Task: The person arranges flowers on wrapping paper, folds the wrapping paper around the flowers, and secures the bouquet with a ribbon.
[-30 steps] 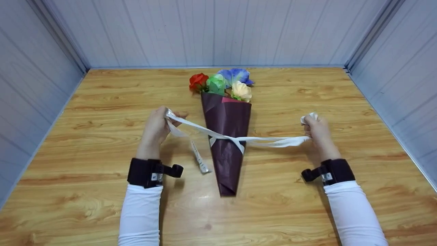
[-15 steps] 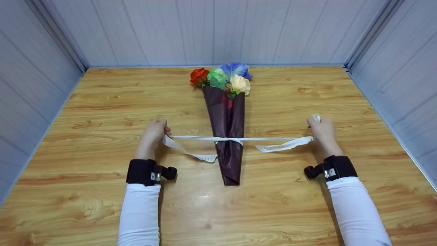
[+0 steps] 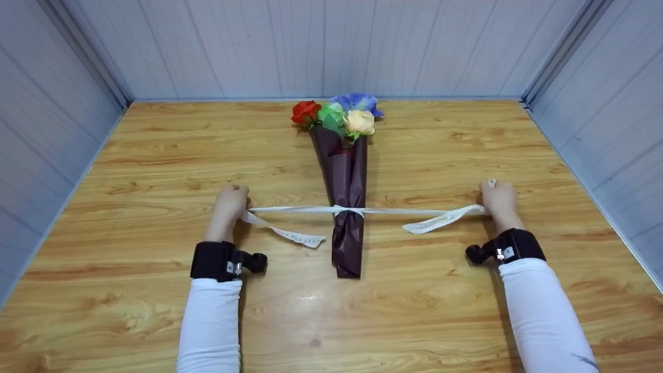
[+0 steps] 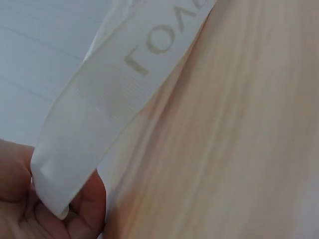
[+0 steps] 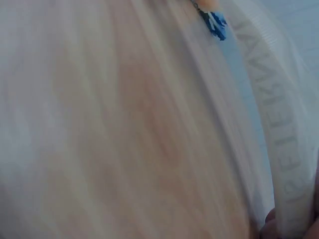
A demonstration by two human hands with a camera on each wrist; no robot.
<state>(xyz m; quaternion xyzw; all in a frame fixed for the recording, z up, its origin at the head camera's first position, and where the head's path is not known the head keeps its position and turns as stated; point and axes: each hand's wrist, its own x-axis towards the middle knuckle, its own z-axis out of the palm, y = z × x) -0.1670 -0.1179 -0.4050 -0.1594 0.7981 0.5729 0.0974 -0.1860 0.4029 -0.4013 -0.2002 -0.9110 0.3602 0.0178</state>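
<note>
A bouquet lies on the table in the head view, its dark purple wrapping paper (image 3: pixel 348 181) cinched at the middle by a white ribbon (image 3: pixel 295 209). Red, green, cream and blue flowers (image 3: pixel 359 123) stick out at its far end. To the left, my left hand (image 3: pixel 230 204) grips one side of the ribbon, with a loose printed tail hanging toward the bouquet. My right hand (image 3: pixel 500 201) grips the other side, and a second tail droops from it. Between the hands the ribbon is stretched straight across the bouquet. Lettering shows on the ribbon (image 4: pixel 114 94) in the left wrist view.
The wood-grain table (image 3: pixel 414 311) is bounded by a pale panelled wall (image 3: pixel 321 52) at the back and by similar walls on both sides. Black wrist straps with small cameras (image 3: pixel 256 262) sit on both forearms.
The ribbon has been pulled from slack to taut, and the wrapping has narrowed where it crosses. The right hand has moved outward; the left has come nearer. The bouquet has shifted slightly away.
</note>
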